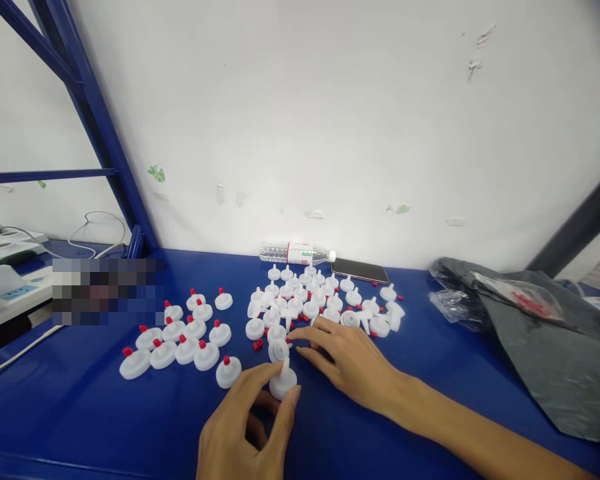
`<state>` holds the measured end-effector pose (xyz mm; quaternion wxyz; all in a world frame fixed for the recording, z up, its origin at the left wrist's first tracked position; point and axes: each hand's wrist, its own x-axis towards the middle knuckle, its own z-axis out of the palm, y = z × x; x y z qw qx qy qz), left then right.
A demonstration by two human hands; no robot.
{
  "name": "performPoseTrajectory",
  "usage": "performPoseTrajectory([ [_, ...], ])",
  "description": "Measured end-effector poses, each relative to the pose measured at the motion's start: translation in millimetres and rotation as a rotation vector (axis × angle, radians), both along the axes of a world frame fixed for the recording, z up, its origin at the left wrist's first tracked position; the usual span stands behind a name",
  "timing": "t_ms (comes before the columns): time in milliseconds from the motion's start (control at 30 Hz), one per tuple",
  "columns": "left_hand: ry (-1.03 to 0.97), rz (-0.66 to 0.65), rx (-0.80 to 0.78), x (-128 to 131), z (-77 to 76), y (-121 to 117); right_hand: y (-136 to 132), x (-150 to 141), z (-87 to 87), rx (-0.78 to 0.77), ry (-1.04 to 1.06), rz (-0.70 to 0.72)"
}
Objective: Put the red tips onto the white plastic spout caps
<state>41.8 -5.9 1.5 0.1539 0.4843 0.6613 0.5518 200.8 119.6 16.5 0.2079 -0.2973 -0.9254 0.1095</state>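
Observation:
My left hand (pixel 247 427) pinches a white round plastic cap (pixel 283 381) with an upright spout, low in the middle of the blue table (pixel 80 413). My right hand (pixel 347 357) lies flat just beyond it, fingers stretched toward small red plugs (pixel 257 345) at the edge of a loose pile of uncapped white caps (pixel 313 300). To the left lie several white caps fitted with red plugs (pixel 180 337), set close together in rows.
A clear water bottle (pixel 297 253) lies on its side against the white wall, with a dark phone (pixel 360 270) beside it. A grey plastic bag (pixel 540 327) covers the right side. Blue shelf struts (pixel 100 127) rise at the left, with white devices and cables (pixel 10 267).

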Motion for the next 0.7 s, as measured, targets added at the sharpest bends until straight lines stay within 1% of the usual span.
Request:
performPoseTrajectory([
  [133, 0.032, 0.018, -0.012, 0.4, -0.4, 0.9, 1.1, 0.0, -0.1, 0.018, -0.026, -0.012],
  [300, 0.048, 0.032, -0.012, 1.1, -1.7, 2.3, 0.0, 0.2, 2.4, -0.056, 0.009, 0.007],
  [467, 0.045, 0.019, -0.026, 0.5, -1.5, 2.2, 3.7, 1.8, 3.3, -0.107, 0.052, -0.015],
  [567, 0.039, 0.008, -0.049, 0.2, -0.6, 1.5, 4.8, 2.9, 4.4, -0.127, 0.076, 0.008],
  [700, 0.053, -0.006, -0.072, 0.8, 0.7, 0.8, 1.1, 2.5, 7.7, -0.121, 0.181, 0.056],
])
